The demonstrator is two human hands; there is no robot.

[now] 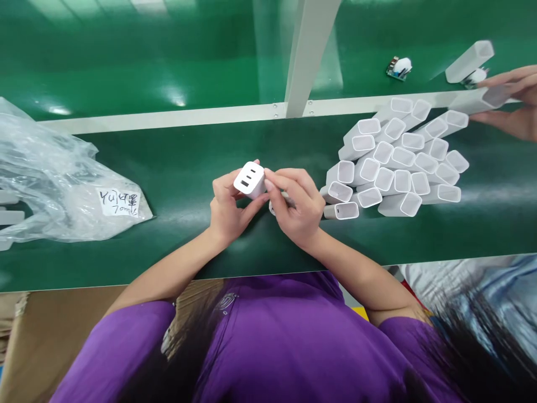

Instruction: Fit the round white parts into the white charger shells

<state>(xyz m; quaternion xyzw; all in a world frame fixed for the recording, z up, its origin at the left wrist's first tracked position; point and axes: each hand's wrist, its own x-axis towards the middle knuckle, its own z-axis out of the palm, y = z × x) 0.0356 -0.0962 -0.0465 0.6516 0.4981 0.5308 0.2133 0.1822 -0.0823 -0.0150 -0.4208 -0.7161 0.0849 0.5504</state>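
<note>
A white charger housing (pixel 253 189) with several port slots in its end face is gripped by my left hand (pixel 232 210), port end facing up toward me. My right hand (pixel 297 204) has its thumb and forefinger pinched at the housing's right edge. Beneath the right fingers shows part of another white piece (pixel 272 208), mostly hidden, so I cannot tell what it is. To the right of this hand lie many open-ended white sleeves (pixel 384 154), heaped on the green bench.
On the left lies a clear plastic bag (pixel 84 190) with a handwritten label. Beyond a white metal rail (pixel 176 116) sits a small circuit board (pixel 399 68). At the far right a co-worker's hand (pixel 514 101) holds a white sleeve near the heap.
</note>
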